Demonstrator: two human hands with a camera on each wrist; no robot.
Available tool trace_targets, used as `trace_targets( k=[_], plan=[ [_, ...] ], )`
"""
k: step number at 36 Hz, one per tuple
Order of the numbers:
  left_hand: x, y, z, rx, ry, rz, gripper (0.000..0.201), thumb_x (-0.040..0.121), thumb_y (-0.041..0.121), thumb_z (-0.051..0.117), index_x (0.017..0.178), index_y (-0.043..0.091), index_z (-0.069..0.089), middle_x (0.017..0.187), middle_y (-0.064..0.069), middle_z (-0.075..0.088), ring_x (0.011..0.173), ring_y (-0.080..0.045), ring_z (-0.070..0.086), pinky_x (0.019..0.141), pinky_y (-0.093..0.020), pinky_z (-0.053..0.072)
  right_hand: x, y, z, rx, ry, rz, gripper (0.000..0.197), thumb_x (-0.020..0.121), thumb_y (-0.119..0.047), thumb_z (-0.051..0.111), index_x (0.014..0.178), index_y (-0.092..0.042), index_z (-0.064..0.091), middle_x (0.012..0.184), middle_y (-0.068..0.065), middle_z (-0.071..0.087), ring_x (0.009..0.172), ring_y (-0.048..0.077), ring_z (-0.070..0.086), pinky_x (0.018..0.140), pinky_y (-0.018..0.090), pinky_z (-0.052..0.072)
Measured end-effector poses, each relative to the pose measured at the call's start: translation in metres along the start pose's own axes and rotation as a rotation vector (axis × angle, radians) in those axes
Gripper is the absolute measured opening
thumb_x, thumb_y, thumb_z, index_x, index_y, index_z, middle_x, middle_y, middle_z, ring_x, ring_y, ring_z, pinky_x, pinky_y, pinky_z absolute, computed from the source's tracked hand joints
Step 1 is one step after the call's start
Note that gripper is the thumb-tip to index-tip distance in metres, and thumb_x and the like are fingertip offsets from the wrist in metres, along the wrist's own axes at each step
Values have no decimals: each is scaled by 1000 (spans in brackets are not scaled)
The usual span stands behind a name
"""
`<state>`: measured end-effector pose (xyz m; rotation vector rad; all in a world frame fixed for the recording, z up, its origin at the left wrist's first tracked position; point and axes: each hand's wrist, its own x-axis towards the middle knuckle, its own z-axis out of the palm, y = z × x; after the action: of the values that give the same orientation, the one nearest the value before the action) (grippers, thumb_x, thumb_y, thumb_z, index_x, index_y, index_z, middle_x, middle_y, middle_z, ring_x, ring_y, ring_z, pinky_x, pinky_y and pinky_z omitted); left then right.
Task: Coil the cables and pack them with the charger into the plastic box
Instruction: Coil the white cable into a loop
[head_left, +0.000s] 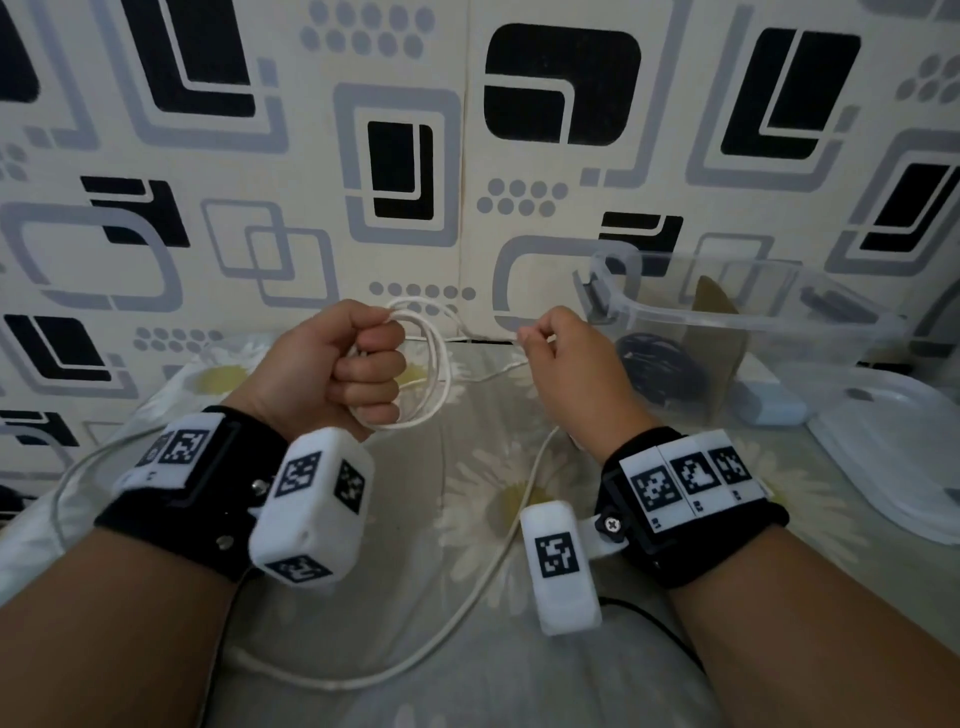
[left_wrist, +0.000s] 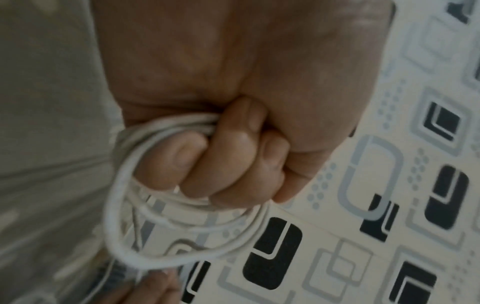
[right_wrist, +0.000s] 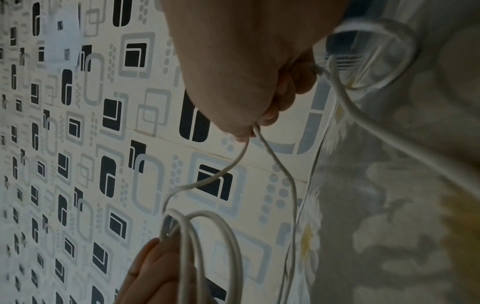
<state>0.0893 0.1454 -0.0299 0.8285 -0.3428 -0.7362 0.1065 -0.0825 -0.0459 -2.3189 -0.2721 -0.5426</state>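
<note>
Coiling is about half done on the white cable (head_left: 434, 364): several loops sit clenched in my left hand (head_left: 332, 364), fingers curled tight round them, held up above the bed (head_left: 519, 457). My right hand (head_left: 566, 358) pinches the next stretch of the same cable between thumb and fingertips, close beside the coil, ready to lay on another turn. A long tail remains loose; it drops from my right hand, runs across the flowered sheet toward me and swings off to the left.

A dark cable (head_left: 660, 369) appears to lie coiled already inside the box (head_left: 727, 312), seen through its clear wall, so I judge that one packed. What I take to be the charger (head_left: 769, 402), a pale blue block, lies on the bed just beside the box, not yet inside. Left to do: finish winding the tail, put the white coil in, then add the charger.

A clear lid (head_left: 898, 452) rests on the bed to the right of the box. A thin black lead (head_left: 665, 634) runs under my right forearm; I cannot tell what it belongs to. The box mouth is open and near my right hand. The loose tail could snag on my wrist cameras as I wind.
</note>
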Motion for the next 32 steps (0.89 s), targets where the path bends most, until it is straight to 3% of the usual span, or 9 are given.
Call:
trace_targets(
  k=[2,6,9,14,19,22,26,28,32],
  plan=[
    [-5,2,-3,-5,-28,15,31,99,24,23,78,13,43,59,-1,35,49,-16,27,57,-31,27,1,-1,0,-44,-18,10,21,100,-34,45,88,-17,50,70,-7,51,67,16,51,56,28,36],
    [-5,-1,-7,-117,-152,7,34,98,27,28,79,9,50,56,2,35,44,-12,18,56,-28,26,0,-4,0,-95,-112,16,21,99,-39,46,91,-20,51,75,-8,53,77,19,56,68,32,45],
    [-7,2,-6,-176,-132,50,33,98,28,31,78,10,50,56,3,36,42,-10,18,56,-26,25,-2,-7,2,-125,-185,-21,22,98,-41,48,86,-23,51,74,-10,52,77,17,55,68,31,43],
    [-6,3,-12,-254,-73,211,33,100,26,33,78,8,50,58,2,37,48,-13,31,58,-26,25,-6,-11,2,-63,-284,-64,21,97,-40,48,87,-24,59,69,-8,56,65,10,52,62,29,41],
    [-3,5,-25,-407,-126,358,29,98,22,44,76,6,52,57,1,38,47,-14,32,58,-29,31,-11,-16,1,-35,-380,-61,24,100,-32,42,96,-22,63,70,-11,53,69,9,53,69,30,44],
    [-3,4,-27,-470,37,554,29,95,22,47,68,11,50,50,3,42,39,-12,34,51,-26,34,-13,-16,3,-13,-434,-7,18,101,-33,38,105,-22,52,77,-7,61,70,11,57,68,30,45],
    [-3,6,-24,-495,258,769,34,94,27,42,62,16,45,50,8,39,39,-7,32,52,-21,33,-13,-15,4,-3,-471,43,9,97,-28,46,100,-20,47,84,0,63,75,18,59,67,31,46],
    [-2,5,-26,-484,345,818,38,98,28,37,62,16,43,54,8,38,41,-7,34,56,-23,34,-15,-16,3,-27,-535,-2,6,95,-24,50,99,-20,53,82,-6,59,72,13,57,61,26,46],
    [-1,5,-27,-453,430,863,40,100,28,33,62,17,42,58,8,38,45,-8,36,61,-26,36,-18,-16,-1,29,-635,-82,21,92,-15,56,107,-26,66,78,-14,54,63,-4,48,54,8,36]
  ],
)
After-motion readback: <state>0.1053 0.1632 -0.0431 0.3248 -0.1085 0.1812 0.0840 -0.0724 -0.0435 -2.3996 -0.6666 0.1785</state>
